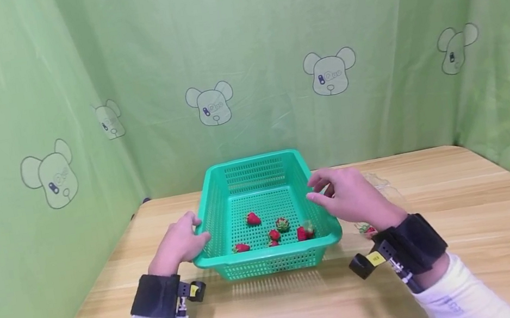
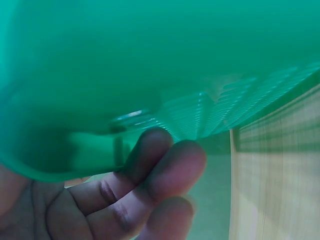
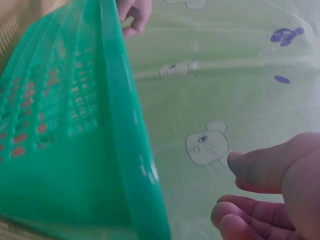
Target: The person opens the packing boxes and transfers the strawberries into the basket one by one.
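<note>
A green perforated plastic basket (image 1: pixel 269 252) is in the middle of the head view, with several strawberries (image 1: pixel 252 218) scattered on its floor, most of them near the front. My left hand (image 1: pixel 176 245) grips the left rim; in the left wrist view its fingers (image 2: pixel 175 167) curl beneath the basket's edge (image 2: pixel 55 176). Beside the right rim hovers my right hand (image 1: pixel 346 194), fingers loosely bent and holding nothing. The right wrist view shows a gap between that thumb (image 3: pixel 265 167) and the basket rim (image 3: pixel 132 125).
Behind my right hand, a clear plastic bag or wrap (image 1: pixel 383 186) lies on the wooden table (image 1: pixel 469 237). Red and green fruit (image 1: pixel 366 228) shows by my right wrist, partly hidden. Green curtains (image 1: pixel 256 32) with bear-head drawings enclose the back and sides.
</note>
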Demonstrator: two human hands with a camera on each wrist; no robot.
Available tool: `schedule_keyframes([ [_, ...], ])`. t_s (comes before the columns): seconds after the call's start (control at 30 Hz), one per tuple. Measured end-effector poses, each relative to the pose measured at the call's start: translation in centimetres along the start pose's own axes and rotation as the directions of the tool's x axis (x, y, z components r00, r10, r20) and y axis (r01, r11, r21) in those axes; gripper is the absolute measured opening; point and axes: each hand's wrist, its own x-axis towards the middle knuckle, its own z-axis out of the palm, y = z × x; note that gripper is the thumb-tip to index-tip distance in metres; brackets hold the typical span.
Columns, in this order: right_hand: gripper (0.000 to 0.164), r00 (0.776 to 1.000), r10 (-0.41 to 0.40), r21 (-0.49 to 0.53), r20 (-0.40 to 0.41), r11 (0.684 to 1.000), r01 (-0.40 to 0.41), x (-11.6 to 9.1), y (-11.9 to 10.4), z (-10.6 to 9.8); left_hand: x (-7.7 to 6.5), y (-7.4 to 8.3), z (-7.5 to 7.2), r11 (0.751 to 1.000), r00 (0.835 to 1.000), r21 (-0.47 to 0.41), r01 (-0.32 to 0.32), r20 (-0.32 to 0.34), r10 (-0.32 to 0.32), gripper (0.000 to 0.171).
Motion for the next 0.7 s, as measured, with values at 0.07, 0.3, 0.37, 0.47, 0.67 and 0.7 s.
schedule_keyframes([
  [0.07, 0.022, 0.999, 0.047, -0.007, 0.024, 0.999, -0.047, 0.0, 0.7, -0.6, 0.0, 0.0, 0.0, 1.0, 1.0, -0.002, -0.001, -0.001, 0.001, 0.039],
  [0.3, 0.03, 0.975, 0.191, -0.071, 0.111, 0.98, -0.184, -0.7, 4.9, -3.4, -0.2, 0.1, 0.0, 1.0, 1.0, -0.013, 0.009, 0.003, -0.009, 0.04],
  [0.37, 0.029, 0.966, 0.22, -0.086, 0.137, 0.974, -0.21, -0.9, 6.0, -3.9, -0.2, 0.1, 0.0, 1.0, 1.0, -0.01, 0.009, 0.003, -0.009, 0.04],
  [0.47, 0.026, 0.948, 0.245, -0.103, 0.204, 0.968, -0.228, -1.2, 7.5, -4.2, -0.2, 0.1, -0.1, 1.0, 1.0, -0.005, 0.007, 0.003, -0.007, 0.04],
  [0.67, 0.021, 0.874, 0.289, -0.119, 0.389, 0.957, -0.263, -1.7, 8.8, -3.1, -0.2, 0.1, -0.2, 1.0, 1.0, -0.006, 0.005, 0.004, -0.005, 0.04],
  [0.7, 0.02, 0.861, 0.302, -0.118, 0.41, 0.953, -0.278, -1.8, 9.0, -2.9, -0.2, 0.1, -0.2, 1.0, 1.0, -0.006, 0.005, 0.005, -0.005, 0.04],
])
